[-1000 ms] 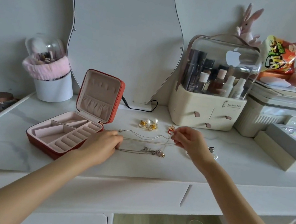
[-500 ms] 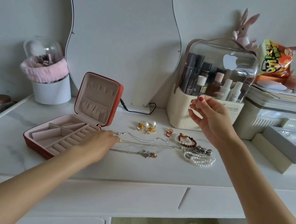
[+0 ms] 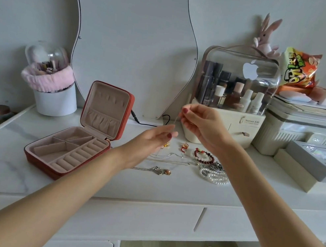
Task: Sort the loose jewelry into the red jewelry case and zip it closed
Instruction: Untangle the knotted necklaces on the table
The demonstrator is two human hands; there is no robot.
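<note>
Right hand (image 3: pixel 200 124) pinching a thin chain (image 3: pixel 176 122) above the loose jewelry; left hand (image 3: pixel 153 141) blurred, fingers relaxed; red jewelry case (image 3: pixel 74 144) open.

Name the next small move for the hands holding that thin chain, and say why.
Probably carry the thin chain, pinched by the right hand with the left hand at its lower end, leftward over the open red jewelry case: its compartments look empty.

Right hand (image 3: pixel 202 125) pinches (perhaps) chain (image 3: pixel 176 123).
</note>
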